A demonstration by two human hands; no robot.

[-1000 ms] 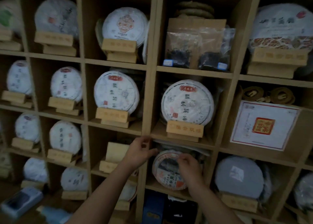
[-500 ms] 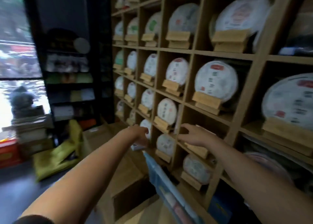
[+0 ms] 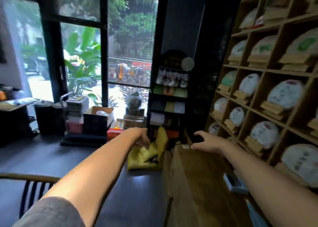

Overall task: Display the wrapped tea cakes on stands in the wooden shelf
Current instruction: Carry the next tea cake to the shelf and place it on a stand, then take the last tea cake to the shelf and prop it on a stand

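Your right hand point(image 3: 207, 141): fingers spread, relaxed, grasping nothing; hovers over near end of cardboard box point(image 3: 194, 171). Your left hand point(image 3: 142, 138): fingers curled downward just above yellow bag point(image 3: 148, 155); contact or grip uncertain. Wrapped tea cakes point(image 3: 284, 94) upright on wooden stands point(image 3: 271, 106) in wooden shelf point(image 3: 278, 73), all right of box. Right hand nearer shelf; left hand well apart from it. Likely next: fetch cake from box or bag, then carry rightward.

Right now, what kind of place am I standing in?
Most likely a tea shop. A wooden shelf on the right holds wrapped tea cakes on small wooden stands, a dark display rack carries packaged goods, and a large window faces the street.
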